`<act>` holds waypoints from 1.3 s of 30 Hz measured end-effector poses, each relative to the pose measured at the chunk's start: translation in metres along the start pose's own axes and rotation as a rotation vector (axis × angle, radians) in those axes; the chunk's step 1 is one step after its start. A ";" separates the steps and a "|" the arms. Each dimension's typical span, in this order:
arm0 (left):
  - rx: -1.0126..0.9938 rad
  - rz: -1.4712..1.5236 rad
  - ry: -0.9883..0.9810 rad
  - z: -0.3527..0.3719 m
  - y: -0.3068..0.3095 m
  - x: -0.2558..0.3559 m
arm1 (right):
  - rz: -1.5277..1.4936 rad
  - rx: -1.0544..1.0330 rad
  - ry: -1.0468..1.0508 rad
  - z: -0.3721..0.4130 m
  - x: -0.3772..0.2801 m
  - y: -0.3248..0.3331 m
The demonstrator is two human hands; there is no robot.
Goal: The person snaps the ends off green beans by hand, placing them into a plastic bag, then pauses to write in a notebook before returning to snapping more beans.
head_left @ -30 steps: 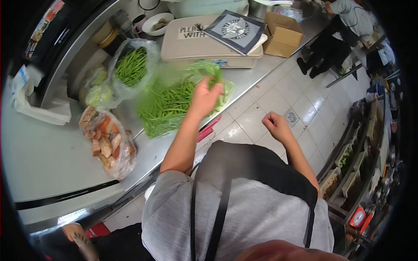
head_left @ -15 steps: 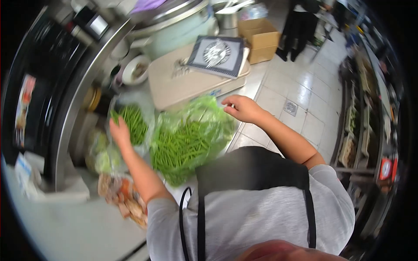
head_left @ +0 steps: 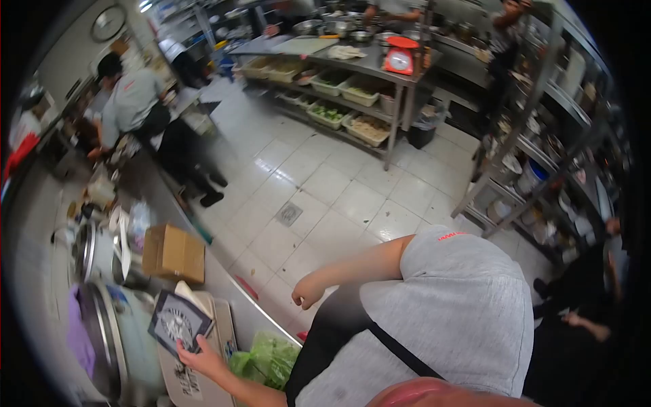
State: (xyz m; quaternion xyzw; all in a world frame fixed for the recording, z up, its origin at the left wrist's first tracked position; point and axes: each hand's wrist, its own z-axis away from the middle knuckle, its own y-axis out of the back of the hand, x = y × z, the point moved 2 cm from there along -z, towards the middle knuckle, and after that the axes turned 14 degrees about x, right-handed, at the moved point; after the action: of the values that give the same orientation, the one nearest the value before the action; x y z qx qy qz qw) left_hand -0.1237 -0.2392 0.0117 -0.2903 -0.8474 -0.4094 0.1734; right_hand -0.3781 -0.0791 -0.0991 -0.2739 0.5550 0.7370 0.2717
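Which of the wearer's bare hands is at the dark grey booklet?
The left hand, fingers on the booklet; the right hand hangs apart, over pale floor tiles.

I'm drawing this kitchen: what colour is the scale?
The scale is mostly red, in the head view.

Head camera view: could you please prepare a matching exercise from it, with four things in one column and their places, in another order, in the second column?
Column 1
1. Left hand
2. Red scale
3. Purple cloth
4. Drain cover

Column 2
A. Set in the tiled floor
B. On the metal table with tubs on the shelves below
C. At the dark booklet
D. Over the large pot

Right pairs: 1-C, 2-B, 3-D, 4-A
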 end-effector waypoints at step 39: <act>-0.271 1.870 1.509 0.043 0.000 0.009 | 0.212 0.061 -0.510 0.126 0.234 -0.050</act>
State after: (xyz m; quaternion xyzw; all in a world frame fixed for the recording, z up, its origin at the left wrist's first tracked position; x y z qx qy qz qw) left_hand -0.1333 -0.2015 -0.0096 -0.4950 0.0542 -0.2777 0.8215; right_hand -0.5205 0.0771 -0.2682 -0.0118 0.5162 0.7894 0.3320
